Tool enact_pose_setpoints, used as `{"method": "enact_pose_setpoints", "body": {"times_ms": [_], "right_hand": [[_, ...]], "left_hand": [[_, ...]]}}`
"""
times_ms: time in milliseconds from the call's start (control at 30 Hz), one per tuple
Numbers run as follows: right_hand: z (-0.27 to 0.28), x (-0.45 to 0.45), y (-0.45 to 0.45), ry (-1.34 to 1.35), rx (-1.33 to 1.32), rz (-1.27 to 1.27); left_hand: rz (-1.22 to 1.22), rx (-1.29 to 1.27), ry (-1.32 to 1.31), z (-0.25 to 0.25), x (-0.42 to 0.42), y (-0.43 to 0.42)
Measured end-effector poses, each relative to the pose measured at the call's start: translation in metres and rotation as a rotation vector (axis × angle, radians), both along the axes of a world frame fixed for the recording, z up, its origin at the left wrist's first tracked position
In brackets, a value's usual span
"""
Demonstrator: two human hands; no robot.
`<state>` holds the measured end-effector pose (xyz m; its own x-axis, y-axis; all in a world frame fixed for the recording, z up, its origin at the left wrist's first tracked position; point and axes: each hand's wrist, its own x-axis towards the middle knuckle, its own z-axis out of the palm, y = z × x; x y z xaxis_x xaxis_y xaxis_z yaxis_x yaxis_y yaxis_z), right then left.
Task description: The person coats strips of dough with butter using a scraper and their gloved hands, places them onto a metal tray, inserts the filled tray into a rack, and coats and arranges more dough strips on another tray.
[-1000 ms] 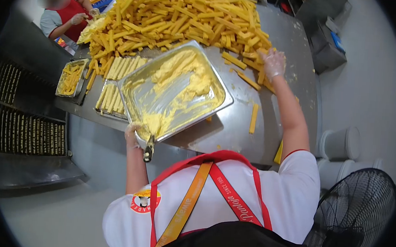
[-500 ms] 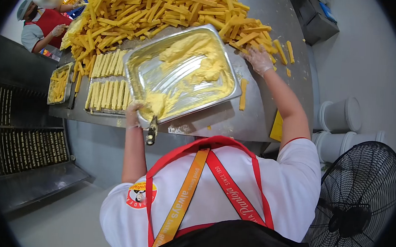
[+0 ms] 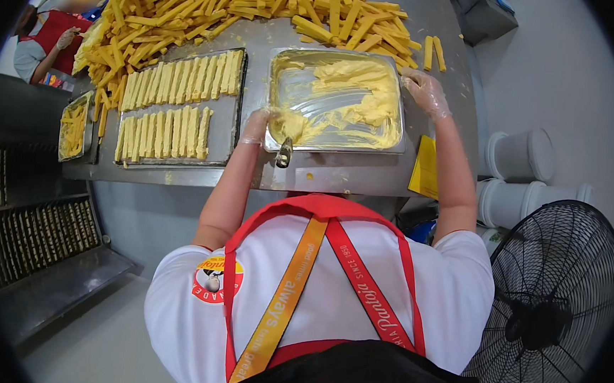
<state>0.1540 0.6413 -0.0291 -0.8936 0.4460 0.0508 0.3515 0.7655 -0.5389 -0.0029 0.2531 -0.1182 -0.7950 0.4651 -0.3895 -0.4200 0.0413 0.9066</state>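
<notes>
A metal pan (image 3: pixel 332 150) smeared with yellow cream lies level on the steel table in front of me. My left hand (image 3: pixel 260 123), in a clear glove, is closed on its left edge. Beside it a spatula (image 3: pixel 285 153) rests in the cream, its dark handle over the pan's near left corner. My right hand (image 3: pixel 425 93), also gloved, has its fingers bent at the pan's far right corner. Left of the pan, a dark tray (image 3: pixel 178 106) carries two rows of coated yellow sticks.
A big pile of yellow sticks (image 3: pixel 242 2) covers the far side. A small pan (image 3: pixel 74 129) stands at left, a yellow object (image 3: pixel 425 168) at right. Racks (image 3: pixel 40 237) stand lower left, buckets (image 3: pixel 519 155) and a fan (image 3: pixel 547 315) at right. Another person (image 3: pixel 47 42) stands upper left.
The pan, tilted and raised before, now lies flat and straight on the table, moved to the right of the tray. My right hand has come from the stick pile to the pan's corner.
</notes>
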Motion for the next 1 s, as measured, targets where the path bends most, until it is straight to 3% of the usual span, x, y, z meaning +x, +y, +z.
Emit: {"method": "enact_pose_setpoints", "body": {"times_ms": [33,100,133,167,200,267,333,467,533,567,667,767,900,967,1000], "right_hand": [[-0.006,0.008,0.002,0.007,0.000,-0.037],[-0.015,0.013,0.014,0.012,0.008,-0.188],[-0.021,0.012,0.022,0.015,0.010,-0.261],[-0.026,0.009,0.037,0.075,-0.129,-0.317],[-0.033,0.003,0.057,0.136,-0.270,-0.370],[-0.030,-0.007,0.076,0.144,-0.276,-0.483],[-0.008,-0.019,0.085,0.041,0.000,-0.602],[-0.046,-0.059,0.120,-0.036,-0.197,-0.733],[-0.065,-0.087,0.120,-0.053,-0.277,-0.563],[-0.071,-0.102,0.118,-0.063,-0.316,-0.479],[-0.076,-0.134,0.092,0.021,-0.677,-0.362],[-0.080,-0.159,0.072,0.046,-0.796,-0.090],[-0.036,-0.175,0.032,-0.149,-0.737,-0.018],[0.012,-0.174,-0.001,-0.321,-0.726,-0.005],[0.012,-0.181,-0.009,-0.340,-0.582,0.101]], "left_hand": [[-0.023,-0.077,0.107,0.002,-0.005,0.005],[-0.213,-0.566,0.622,-0.018,-0.029,-0.005],[-0.304,-0.811,0.882,0.002,-0.027,-0.002],[-0.274,-0.814,0.650,0.025,-0.023,-0.001],[-0.232,-0.738,0.745,0.023,-0.020,-0.004],[-0.126,-0.630,0.799,0.034,-0.010,-0.008],[-0.054,-0.600,0.758,0.057,0.004,-0.008],[-0.065,-0.612,0.657,0.065,0.013,-0.013],[-0.142,-0.647,0.578,0.081,0.020,-0.010],[-0.155,-0.684,0.661,0.086,0.026,-0.007],[-0.110,-0.597,0.847,0.029,0.018,-0.018],[-0.143,-0.531,0.850,0.030,0.020,-0.016],[-0.112,-0.431,0.706,0.029,0.014,-0.018],[-0.119,-0.426,0.773,0.029,0.013,-0.018],[-0.125,-0.423,0.804,0.029,0.013,-0.018]]}}
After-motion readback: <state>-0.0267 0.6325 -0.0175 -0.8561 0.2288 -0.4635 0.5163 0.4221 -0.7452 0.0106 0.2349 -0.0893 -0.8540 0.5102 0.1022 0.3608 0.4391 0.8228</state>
